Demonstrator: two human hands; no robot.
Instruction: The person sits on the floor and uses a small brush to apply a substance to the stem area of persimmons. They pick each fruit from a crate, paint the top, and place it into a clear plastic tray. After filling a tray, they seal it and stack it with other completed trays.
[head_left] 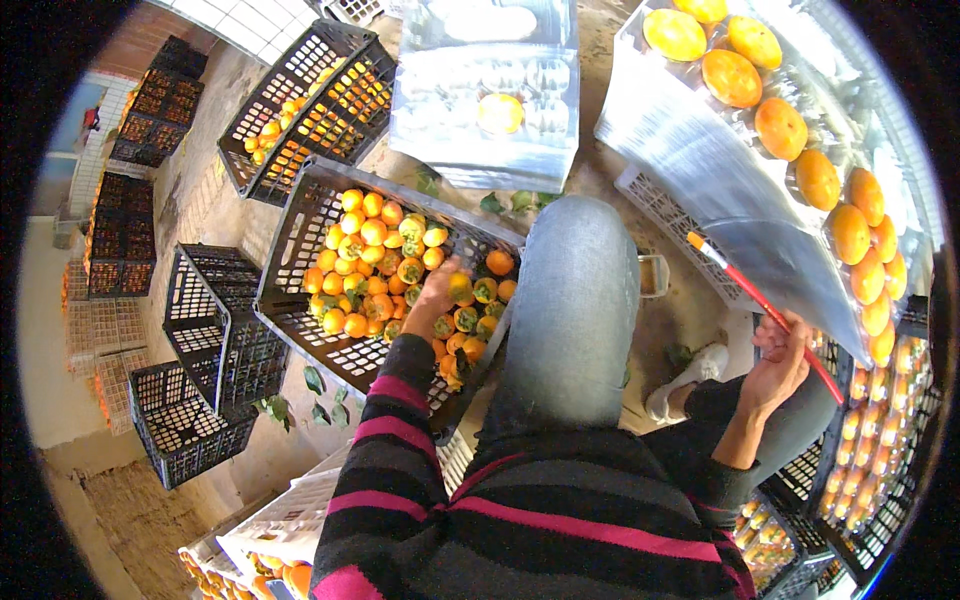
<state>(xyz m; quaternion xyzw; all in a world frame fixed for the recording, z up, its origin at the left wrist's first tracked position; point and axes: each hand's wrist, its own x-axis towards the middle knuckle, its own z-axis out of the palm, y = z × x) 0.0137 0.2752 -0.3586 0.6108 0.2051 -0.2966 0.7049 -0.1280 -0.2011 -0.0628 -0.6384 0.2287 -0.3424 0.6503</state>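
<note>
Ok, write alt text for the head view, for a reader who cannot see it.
A seated person's left hand reaches into a black crate of orange and yellow-green fruit, while the right hand holds a red-handled brush beside a clear tray lined with orange fruit. More black crates stand around on the dirt floor.

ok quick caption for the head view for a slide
Seated person's left hand reaches into a black crate of orange fruit while the right hand holds a red brush beside filled trays.

Orange fruit [459, 288] sits atop the crate's pile; red brush [765, 310] slants upward.
</note>
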